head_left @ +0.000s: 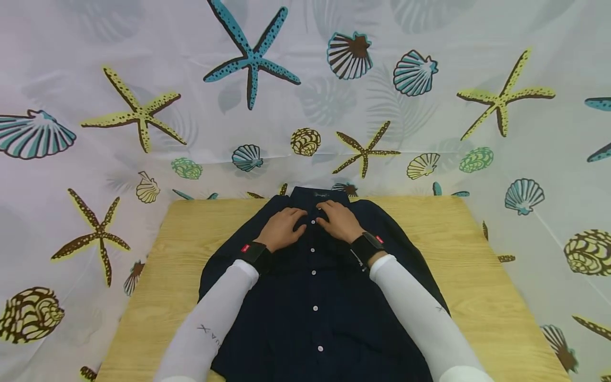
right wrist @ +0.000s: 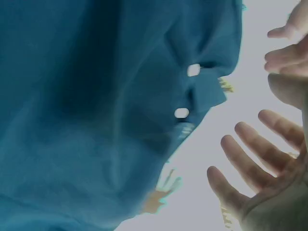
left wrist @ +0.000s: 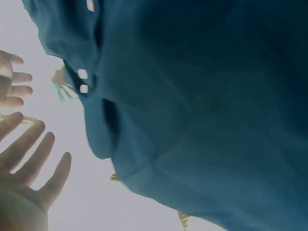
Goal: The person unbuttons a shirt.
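A dark navy button-up shirt lies front up, its collar at the far end and a row of white buttons down the middle. My left hand is over the upper chest, left of the buttons. Just right of them is my right hand, near the collar. In the left wrist view the left hand has spread fingers and holds nothing. The right wrist view shows the right hand likewise with fingers apart, beside the shirt front. Whether either hand touches the cloth, I cannot tell.
The shirt lies on a light wooden table. Behind and around the table hangs a white cloth printed with starfish and shells. Both forearms, in white sleeves with black wrist straps, reach across the shirt.
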Action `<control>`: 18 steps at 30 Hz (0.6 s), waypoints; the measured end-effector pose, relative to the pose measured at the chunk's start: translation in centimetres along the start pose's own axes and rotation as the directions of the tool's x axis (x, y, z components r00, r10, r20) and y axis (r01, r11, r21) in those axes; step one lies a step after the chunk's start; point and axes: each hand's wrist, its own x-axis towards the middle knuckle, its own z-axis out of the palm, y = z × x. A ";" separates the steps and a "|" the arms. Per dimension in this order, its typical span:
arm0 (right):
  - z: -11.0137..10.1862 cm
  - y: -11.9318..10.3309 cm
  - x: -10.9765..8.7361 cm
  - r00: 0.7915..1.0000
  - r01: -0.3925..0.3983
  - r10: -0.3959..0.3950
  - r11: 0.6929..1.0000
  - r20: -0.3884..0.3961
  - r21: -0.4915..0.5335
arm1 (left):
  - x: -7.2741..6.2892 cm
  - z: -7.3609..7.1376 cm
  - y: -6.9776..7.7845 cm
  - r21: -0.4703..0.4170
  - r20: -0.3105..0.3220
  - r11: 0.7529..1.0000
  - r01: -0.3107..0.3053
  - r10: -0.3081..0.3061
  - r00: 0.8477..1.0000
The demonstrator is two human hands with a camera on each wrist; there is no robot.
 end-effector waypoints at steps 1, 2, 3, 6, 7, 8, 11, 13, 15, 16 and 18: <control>0.5 0.3 0.7 1.000 -0.008 0.008 1.000 -0.008 -0.009 | 0.2 0.4 -0.2 -0.010 -0.011 1.000 0.007 -0.008 1.000; 1.0 0.5 1.2 1.000 -0.019 0.018 1.000 -0.011 -0.018 | 0.4 0.9 -0.5 -0.019 -0.017 1.000 0.017 -0.017 1.000; 1.5 0.8 1.8 0.999 -0.030 0.030 0.999 -0.014 -0.032 | 0.6 1.4 -0.8 -0.019 -0.021 1.000 0.023 -0.024 0.999; 3.0 1.7 3.3 0.997 -0.074 0.072 0.995 -0.023 -0.074 | 1.1 2.6 -1.5 -0.021 0.014 0.998 0.062 -0.062 0.998; 3.5 2.0 3.7 0.996 -0.091 0.089 0.992 -0.022 -0.086 | 1.3 3.0 -1.7 -0.011 0.034 0.997 0.074 -0.074 0.997; 3.9 2.3 4.1 0.994 -0.106 0.104 0.990 -0.023 -0.097 | 1.4 3.5 -1.9 0.001 0.055 0.997 0.082 -0.082 0.995; 4.8 3.0 4.8 0.990 -0.138 0.136 0.981 -0.024 -0.138 | 1.5 4.4 -2.0 0.020 0.102 0.995 0.103 -0.104 0.989; 5.0 3.1 5.2 0.990 -0.142 0.142 0.977 -0.012 -0.161 | 1.6 4.7 -2.0 0.030 0.111 0.993 0.110 -0.113 0.987; 5.0 3.0 5.5 0.991 -0.132 0.134 0.975 -0.002 -0.181 | 1.6 4.6 -2.0 0.025 0.106 0.993 0.115 -0.117 0.987; 4.9 2.9 5.7 0.991 -0.127 0.130 0.975 0.006 -0.183 | 1.7 4.5 -1.9 0.021 0.102 0.993 0.113 -0.115 0.988; 4.8 2.8 6.0 0.992 -0.113 0.121 0.974 0.027 -0.198 | 1.9 4.3 -1.8 0.017 0.089 0.995 0.095 -0.096 0.991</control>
